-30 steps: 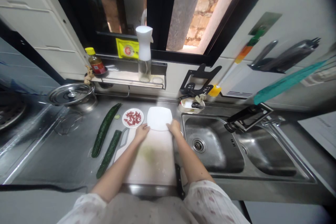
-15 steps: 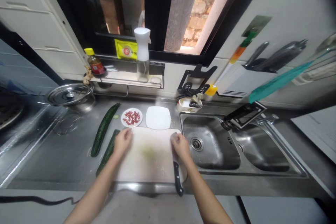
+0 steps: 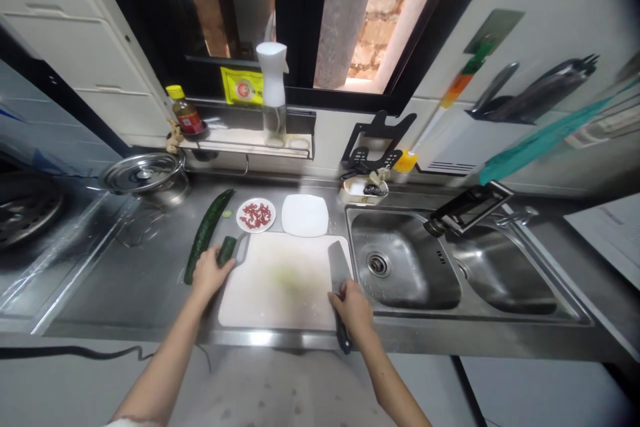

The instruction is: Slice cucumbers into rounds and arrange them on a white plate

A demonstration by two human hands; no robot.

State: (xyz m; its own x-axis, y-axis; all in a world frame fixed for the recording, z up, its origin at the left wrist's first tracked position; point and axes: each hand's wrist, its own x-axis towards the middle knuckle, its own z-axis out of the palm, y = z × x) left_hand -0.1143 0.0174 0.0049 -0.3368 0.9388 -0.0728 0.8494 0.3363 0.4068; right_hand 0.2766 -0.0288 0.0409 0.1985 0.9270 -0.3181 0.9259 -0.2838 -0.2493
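My left hand (image 3: pixel 210 272) is closed round a cut cucumber (image 3: pixel 227 250) beside the left edge of the white cutting board (image 3: pixel 265 300). Much of that cucumber is hidden under the hand. A longer whole cucumber (image 3: pixel 207 230) lies just left of it on the steel counter, with a small green slice (image 3: pixel 227 213) nearby. On the board's right side lies a kitchen knife (image 3: pixel 339 261), its blade pointing away from me. My right hand (image 3: pixel 356 307) grips its black handle. A faint green wet stain marks the middle of the board.
Behind the board stand a plate of chopped red pieces (image 3: pixel 256 215) and a square white plate (image 3: pixel 305 215). A double sink (image 3: pixel 400 273) is to the right, a lidded steel pot (image 3: pixel 150 177) at the left back. A shelf (image 3: pixel 235 140) holds bottles.
My left hand has moved from the board's top left corner down and left onto the cut cucumber. My right hand has slid down from the board's upper right to the knife handle.
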